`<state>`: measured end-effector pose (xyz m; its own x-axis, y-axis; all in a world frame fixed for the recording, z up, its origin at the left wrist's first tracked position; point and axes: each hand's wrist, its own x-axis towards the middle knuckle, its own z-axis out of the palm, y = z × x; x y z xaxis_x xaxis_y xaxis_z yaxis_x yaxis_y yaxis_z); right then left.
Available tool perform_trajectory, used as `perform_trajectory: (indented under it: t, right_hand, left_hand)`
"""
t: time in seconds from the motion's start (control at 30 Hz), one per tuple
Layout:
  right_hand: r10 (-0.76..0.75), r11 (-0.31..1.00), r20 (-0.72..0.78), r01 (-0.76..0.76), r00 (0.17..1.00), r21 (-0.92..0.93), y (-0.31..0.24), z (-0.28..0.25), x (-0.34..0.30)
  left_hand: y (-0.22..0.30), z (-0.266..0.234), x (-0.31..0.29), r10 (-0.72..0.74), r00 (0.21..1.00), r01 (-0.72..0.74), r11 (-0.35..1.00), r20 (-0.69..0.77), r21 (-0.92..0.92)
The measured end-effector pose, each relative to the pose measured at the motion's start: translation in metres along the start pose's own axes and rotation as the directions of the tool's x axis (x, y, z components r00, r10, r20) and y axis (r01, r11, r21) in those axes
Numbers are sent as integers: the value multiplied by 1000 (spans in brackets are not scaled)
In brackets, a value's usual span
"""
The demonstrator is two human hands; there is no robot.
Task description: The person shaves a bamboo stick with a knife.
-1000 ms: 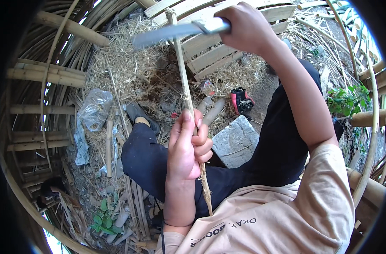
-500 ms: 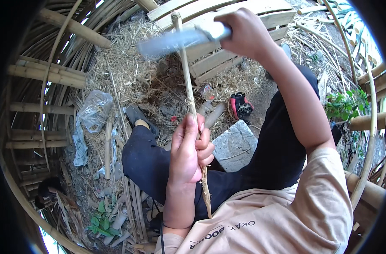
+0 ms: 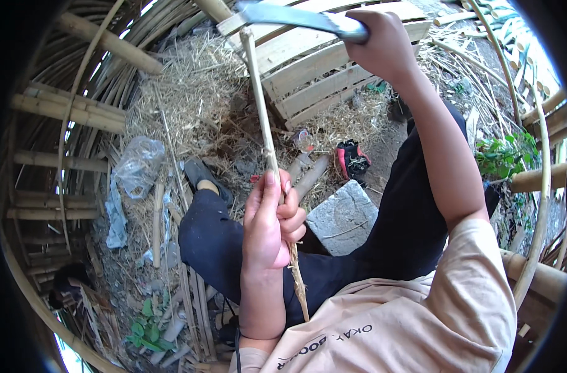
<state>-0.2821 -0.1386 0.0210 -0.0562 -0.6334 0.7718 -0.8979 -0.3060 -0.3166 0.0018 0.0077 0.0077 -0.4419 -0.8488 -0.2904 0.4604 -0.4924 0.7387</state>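
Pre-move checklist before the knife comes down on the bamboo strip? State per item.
1. Left hand grip on the bamboo strip: wrapped around it at mid-length, ok.
2. Right hand grip on the knife: closed on the handle, ok.
3. Blade raised above the strip's top end: ok.
4. Left fingers off the blade's path: they sit on the strip well below its top, but in line with it, cannot tell.
5. Legs off the path: a dark trouser leg lies right under the strip, not ok.
6. Strip's lower end braced: it runs down toward the beige shirt, cannot tell.
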Motion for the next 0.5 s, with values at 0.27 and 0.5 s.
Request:
perform_trajectory:
  t: [0.27,0.5]
  right_hand:
    - [120,992,325,-128,938,5,3,21,9]
    - [-65,998,156,65,986,5,-2,23,-2]
  left_hand:
    - [-13,10,2,29,999,-32,991,30,133]
    - [-4,5,13,21,999,-23,998,36,58]
